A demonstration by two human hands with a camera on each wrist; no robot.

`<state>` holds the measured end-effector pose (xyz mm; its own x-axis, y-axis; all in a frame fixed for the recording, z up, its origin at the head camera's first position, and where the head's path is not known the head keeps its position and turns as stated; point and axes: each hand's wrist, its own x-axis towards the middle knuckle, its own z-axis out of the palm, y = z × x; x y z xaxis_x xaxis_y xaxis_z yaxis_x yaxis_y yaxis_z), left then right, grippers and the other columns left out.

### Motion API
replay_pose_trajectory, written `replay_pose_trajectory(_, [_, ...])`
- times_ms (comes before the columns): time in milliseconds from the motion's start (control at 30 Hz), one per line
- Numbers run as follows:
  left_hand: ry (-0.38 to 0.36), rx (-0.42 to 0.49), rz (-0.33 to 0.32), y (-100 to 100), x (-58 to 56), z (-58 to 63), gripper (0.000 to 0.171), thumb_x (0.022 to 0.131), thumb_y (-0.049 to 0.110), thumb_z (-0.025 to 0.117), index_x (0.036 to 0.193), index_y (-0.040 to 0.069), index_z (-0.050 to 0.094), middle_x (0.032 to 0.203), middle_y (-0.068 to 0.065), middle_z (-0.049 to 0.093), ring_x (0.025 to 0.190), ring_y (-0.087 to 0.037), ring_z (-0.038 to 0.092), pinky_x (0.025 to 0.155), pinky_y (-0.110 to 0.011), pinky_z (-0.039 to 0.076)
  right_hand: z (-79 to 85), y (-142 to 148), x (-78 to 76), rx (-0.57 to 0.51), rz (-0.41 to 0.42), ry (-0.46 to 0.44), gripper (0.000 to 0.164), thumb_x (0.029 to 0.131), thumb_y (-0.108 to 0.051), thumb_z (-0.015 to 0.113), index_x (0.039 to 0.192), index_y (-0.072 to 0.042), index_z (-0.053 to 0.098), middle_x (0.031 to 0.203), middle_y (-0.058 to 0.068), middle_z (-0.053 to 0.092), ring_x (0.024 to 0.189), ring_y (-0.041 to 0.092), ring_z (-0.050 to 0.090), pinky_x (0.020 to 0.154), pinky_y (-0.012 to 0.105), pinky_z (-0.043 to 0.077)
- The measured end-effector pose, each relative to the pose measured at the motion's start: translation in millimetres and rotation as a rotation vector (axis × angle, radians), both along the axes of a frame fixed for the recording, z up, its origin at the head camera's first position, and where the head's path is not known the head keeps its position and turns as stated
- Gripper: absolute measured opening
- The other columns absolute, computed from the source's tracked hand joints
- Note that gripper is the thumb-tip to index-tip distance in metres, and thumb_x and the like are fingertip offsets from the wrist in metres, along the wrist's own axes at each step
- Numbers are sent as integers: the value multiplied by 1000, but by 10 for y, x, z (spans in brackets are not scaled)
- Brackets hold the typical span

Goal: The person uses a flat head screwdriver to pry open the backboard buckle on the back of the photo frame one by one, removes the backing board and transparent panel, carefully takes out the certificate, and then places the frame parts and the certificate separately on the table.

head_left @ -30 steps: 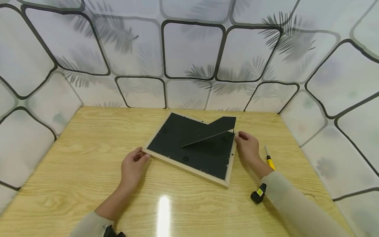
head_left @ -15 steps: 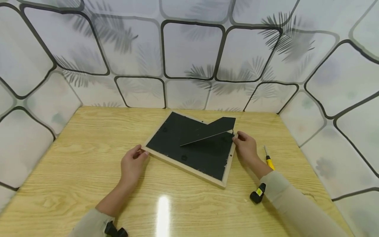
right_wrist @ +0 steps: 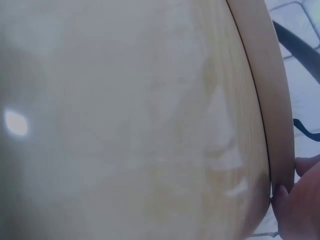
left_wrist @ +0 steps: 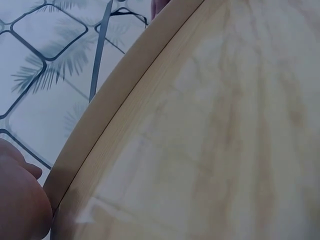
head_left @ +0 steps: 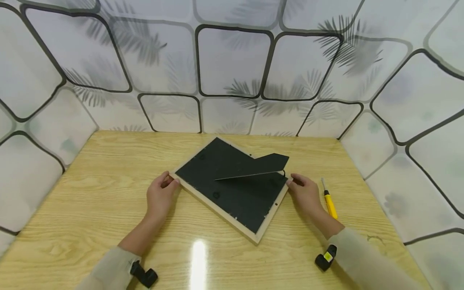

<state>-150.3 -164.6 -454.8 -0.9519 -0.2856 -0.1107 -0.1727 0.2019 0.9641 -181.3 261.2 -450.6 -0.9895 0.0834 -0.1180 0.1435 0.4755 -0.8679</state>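
A picture frame [head_left: 203, 169] with a pale wooden rim and a black backing lies face down on the table, turned at a slant. Its black easel stand [head_left: 255, 166] is swung partly up from the backing. My left hand [head_left: 160, 197] pinches the left corner between thumb and fingers. At the right corner my right hand [head_left: 306, 197] holds the rim the same way. The left wrist view shows the frame's outer edge [left_wrist: 115, 102] rising from the left thumb. In the right wrist view, right fingertips [right_wrist: 302, 202] touch the rim's side [right_wrist: 272, 100].
A screwdriver [head_left: 329, 201] with a yellow handle lies just right of the right hand. The wood-grain table [head_left: 119, 169] meets a patterned backdrop [head_left: 235, 60] behind and at both sides. A bright light reflection shows at the table's front.
The frame has turned clockwise, its near corner swinging left and toward me. My right hand has come nearer with its corner, while my left hand has shifted slightly away from me.
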Motion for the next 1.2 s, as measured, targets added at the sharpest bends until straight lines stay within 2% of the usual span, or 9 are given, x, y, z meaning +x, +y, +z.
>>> replay_pose_trajectory(233, [34, 7, 18, -10, -127, -28, 58, 102, 20, 60, 153, 2, 41, 147, -19, 50, 130, -27, 52, 82, -6, 44, 16, -10, 241, 68, 6, -1, 43, 105, -29, 56, 140, -5, 57, 142, 16, 57, 128, 28, 54, 106, 40, 46])
replay_pose_trajectory(400, [53, 11, 26, -9, -244, -51, 57, 102, 18, 60, 152, 0, 42, 149, -21, 49, 134, -29, 52, 103, -30, 48, 11, -12, 372, 103, 14, 1, 38, 104, -30, 58, 134, -8, 63, 136, 12, 62, 125, 25, 56, 102, 32, 48])
replay_pose_trajectory(467, [61, 11, 26, -5, -282, -58, 55, 102, 17, 60, 151, -1, 43, 150, -21, 49, 135, -30, 52, 108, -39, 46, 16, -20, 411, 102, 22, -5, 37, 103, -30, 60, 134, -10, 64, 136, 11, 62, 125, 24, 56, 98, 23, 48])
replay_pose_trajectory(533, [68, 3, 29, 2, -324, -68, 53, 102, 16, 59, 150, -1, 45, 149, -21, 50, 134, -30, 53, 109, -42, 46, 27, -34, 451, 99, 38, -15, 38, 103, -31, 61, 135, -10, 64, 137, 11, 62, 125, 24, 56, 94, 16, 47])
replay_pose_trajectory(633, [80, -16, 35, 7, -407, -87, 49, 102, 14, 58, 148, 0, 49, 145, -21, 54, 132, -29, 56, 107, -42, 47, 50, -57, 516, 82, 78, -34, 42, 102, -32, 62, 138, -10, 62, 140, 11, 61, 127, 25, 55, 91, 12, 46])
replay_pose_trajectory(767, [85, -25, 31, 0, -529, -96, 46, 102, 14, 57, 146, 0, 51, 142, -22, 57, 130, -31, 57, 107, -42, 48, 60, -91, 601, 68, 135, -63, 46, 100, -32, 64, 140, -10, 60, 141, 11, 60, 127, 25, 56, 95, 19, 50])
replay_pose_trajectory(900, [79, -35, 6, -10, -632, -68, 44, 104, 13, 55, 145, -1, 52, 142, -23, 58, 129, -31, 58, 106, -41, 49, 59, -131, 677, 61, 153, -79, 46, 98, -31, 68, 137, -8, 62, 135, 11, 63, 119, 23, 60, 92, 20, 52])
replay_pose_trajectory(1100, [39, -45, -39, -57, -691, -5, 44, 104, 14, 55, 144, -1, 53, 140, -21, 59, 126, -29, 59, 90, -16, 51, 50, -166, 700, 43, 154, -90, 42, 98, -31, 68, 134, -10, 65, 130, 9, 66, 114, 20, 61, 88, 20, 52])
replay_pose_trajectory(1200, [25, -67, -81, -68, -653, 25, 45, 104, 16, 56, 145, -1, 52, 143, -20, 57, 127, -30, 59, 83, -13, 48, 54, -159, 652, 38, 160, -90, 40, 100, -32, 65, 135, -13, 64, 132, 7, 65, 116, 21, 59, 90, 18, 51])
